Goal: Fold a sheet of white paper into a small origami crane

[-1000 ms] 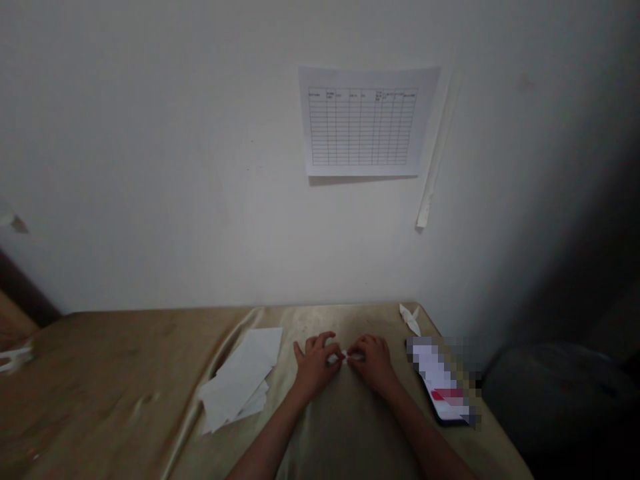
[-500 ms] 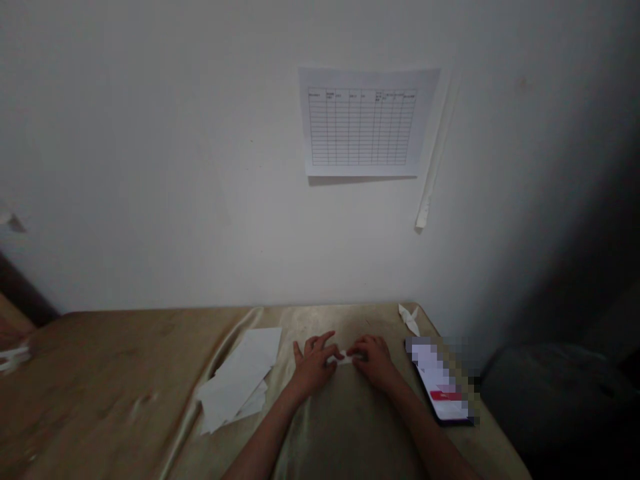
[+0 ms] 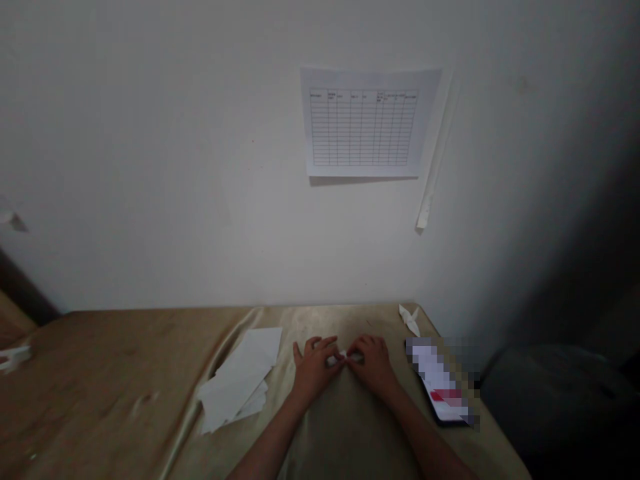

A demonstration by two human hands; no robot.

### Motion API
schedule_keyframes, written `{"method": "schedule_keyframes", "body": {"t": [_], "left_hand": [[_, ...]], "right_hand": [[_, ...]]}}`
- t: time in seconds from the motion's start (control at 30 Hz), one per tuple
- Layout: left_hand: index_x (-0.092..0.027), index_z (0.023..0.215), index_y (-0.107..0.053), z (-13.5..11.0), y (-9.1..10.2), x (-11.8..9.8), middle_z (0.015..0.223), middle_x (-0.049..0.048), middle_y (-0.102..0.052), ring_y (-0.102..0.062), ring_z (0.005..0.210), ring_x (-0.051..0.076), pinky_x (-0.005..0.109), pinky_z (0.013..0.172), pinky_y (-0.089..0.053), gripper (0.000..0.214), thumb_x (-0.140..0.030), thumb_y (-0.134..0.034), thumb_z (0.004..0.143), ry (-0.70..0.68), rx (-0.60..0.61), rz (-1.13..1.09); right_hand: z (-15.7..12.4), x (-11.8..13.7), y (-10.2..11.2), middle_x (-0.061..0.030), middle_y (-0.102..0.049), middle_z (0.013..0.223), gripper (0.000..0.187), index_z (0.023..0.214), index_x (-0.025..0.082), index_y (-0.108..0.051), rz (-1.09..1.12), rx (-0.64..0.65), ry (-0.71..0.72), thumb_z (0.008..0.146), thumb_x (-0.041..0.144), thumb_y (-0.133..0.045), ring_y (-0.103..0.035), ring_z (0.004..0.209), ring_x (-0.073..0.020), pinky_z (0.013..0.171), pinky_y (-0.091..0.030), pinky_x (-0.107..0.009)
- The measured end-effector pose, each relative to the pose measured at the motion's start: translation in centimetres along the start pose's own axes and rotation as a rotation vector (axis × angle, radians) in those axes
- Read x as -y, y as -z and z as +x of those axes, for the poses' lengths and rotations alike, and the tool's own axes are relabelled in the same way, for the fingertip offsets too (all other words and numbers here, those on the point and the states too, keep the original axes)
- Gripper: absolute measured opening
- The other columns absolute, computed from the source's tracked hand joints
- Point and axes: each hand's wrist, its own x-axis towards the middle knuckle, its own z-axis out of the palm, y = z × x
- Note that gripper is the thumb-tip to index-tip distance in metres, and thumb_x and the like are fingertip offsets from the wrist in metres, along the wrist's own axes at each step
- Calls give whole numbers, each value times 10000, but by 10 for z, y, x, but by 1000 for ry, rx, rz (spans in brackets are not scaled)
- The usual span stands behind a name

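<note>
Between my two hands, low over the cloth, is a small folded piece of white paper [image 3: 343, 355], mostly covered by fingers. My left hand [image 3: 314, 363] pinches its left side with thumb and index finger, the other fingers spread. My right hand [image 3: 373, 363] pinches the right side, its fingers curled, and the fingertips of both hands nearly meet. Left of my left hand lies a fanned stack of white paper sheets [image 3: 243, 377]. Beyond my right hand, near the table's back right corner, rests a folded white paper shape [image 3: 410, 320] with pointed ends.
A phone [image 3: 437, 387] with its screen lit lies along the right edge. Shiny tan cloth [image 3: 125, 373] covers the table, which meets a pale wall. On the wall hang a printed table sheet [image 3: 370, 123] and a white strip [image 3: 435, 160]. A dark rounded object [image 3: 555, 393] stands at right.
Both thumbs have moved in under the paper, and my fingertips have come closer together, hiding more of it. The stack, the phone and the pointed paper shape stay put.
</note>
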Motion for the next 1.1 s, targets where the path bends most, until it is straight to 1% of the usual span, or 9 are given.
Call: {"method": "schedule_keyframes", "body": {"t": [0.07, 0.17, 0.27, 0.4, 0.53, 0.77, 0.93, 1.1], "left_hand": [[-382, 906, -731, 0, 0, -2, 1415, -82, -606, -415, 1355, 319, 781, 1118, 13, 109, -452, -659, 867, 5, -6, 1], [-381, 919, -730, 0, 2, -3, 1419, -71, -604, -411, 1354, 322, 784, 1113, 9, 93, -421, -676, 855, 12, 3, -4], [-393, 922, -724, 1, 4, -1, 1423, -90, -596, -402, 1361, 318, 786, 1108, -1, 98, -367, -690, 834, 11, 28, -12], [-423, 959, -720, 5, 4, 5, 1441, -113, -575, -385, 1379, 304, 770, 1118, -8, 179, -312, -668, 828, 18, 78, -14], [-468, 1026, -705, 7, 4, 11, 1477, -138, -534, -355, 1405, 295, 748, 1133, -5, 272, -289, -644, 831, 18, 136, -22], [-482, 1078, -696, 7, 8, 16, 1515, -146, -491, -322, 1439, 289, 729, 1146, -8, 343, -252, -605, 840, 3, 195, -13], [-488, 1107, -696, 3, 14, 16, 1518, -129, -493, -328, 1445, 277, 708, 1162, -28, 365, -242, -581, 863, -22, 200, 10], [-500, 1167, -666, -2, 12, 19, 1531, -112, -481, -321, 1454, 274, 721, 1157, -34, 413, -217, -557, 887, -85, 191, 52]], "right_hand": [[0, 2, -2, -40, -687, 1063, 110, 904, 259, -737, -23, -2, -7, 829, 321, -687, -552, 1114, -245, 1051, -291, -375], [-1, 3, -2, -37, -680, 1070, 116, 913, 265, -732, -26, 9, -8, 823, 332, -699, -544, 1120, -248, 1046, -290, -373], [0, 2, 0, -33, -675, 1087, 132, 938, 275, -733, -18, 17, -11, 820, 327, -702, -537, 1139, -248, 1053, -281, -372], [-1, 0, 2, -19, -678, 1088, 145, 956, 291, -736, 11, 41, -6, 825, 270, -678, -535, 1150, -235, 1066, -265, -366], [-1, -4, 3, -16, -677, 1102, 215, 985, 299, -737, 43, 59, 1, 820, 201, -639, -532, 1158, -225, 1068, -265, -357], [1, -10, 3, -26, -666, 1143, 351, 1034, 318, -735, 46, 108, 14, 790, 117, -581, -525, 1171, -230, 1082, -260, -384], [-2, -13, 3, -36, -668, 1101, 372, 1028, 296, -740, 62, 70, 42, 773, 96, -558, -517, 1152, -230, 1064, -288, -370], [-6, -14, 4, -45, -667, 1074, 319, 1027, 280, -740, 63, 41, 67, 822, 137, -542, -518, 1117, -232, 1038, -318, -365]]}}
